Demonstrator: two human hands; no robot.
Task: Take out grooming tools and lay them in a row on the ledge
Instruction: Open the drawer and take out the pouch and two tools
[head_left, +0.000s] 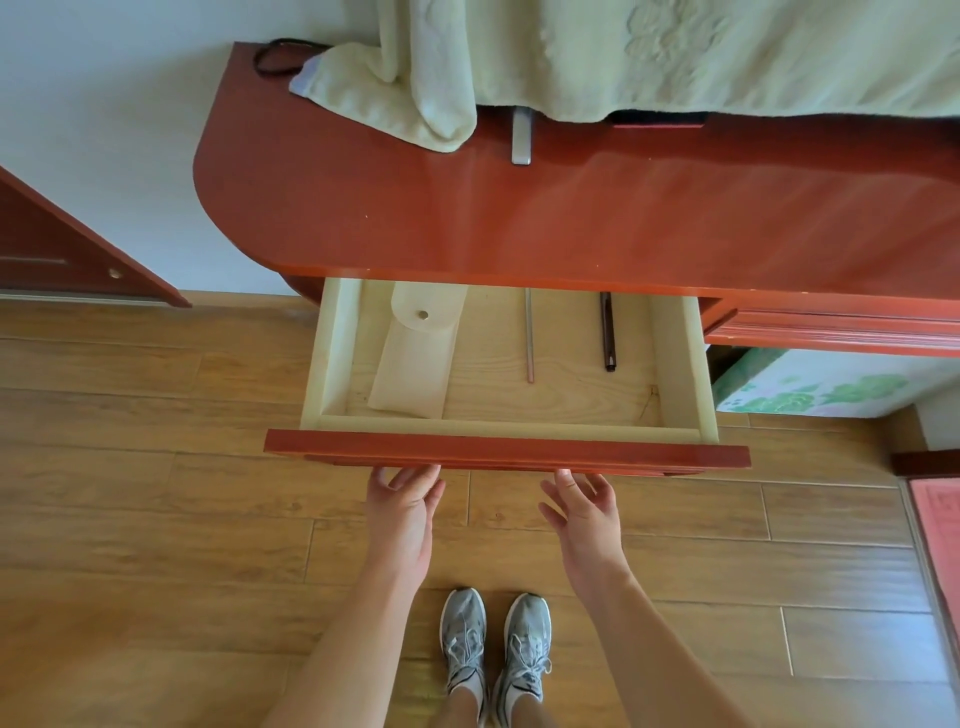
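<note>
A red-fronted drawer (506, 454) stands pulled out below the red wooden ledge (467, 218). Inside lie a cream snap pouch (415, 358) at the left, a thin silver and pink stick (529, 335) in the middle, and a dark pencil-like tool (608, 332) to its right. My left hand (402, 512) and my right hand (584, 517) reach up under the drawer front's lower edge, fingers relaxed and spread, holding nothing. A flat silver tool (521, 137) lies on the ledge, partly under the cloth.
A pale green towel (415, 78) and cloth (727, 57) drape over the ledge's back. A black band (270, 57) lies at the ledge's left corner. A second drawer front (831, 332) is at the right, a printed box (831, 387) below it. My shoes (493, 654) stand on the wood floor.
</note>
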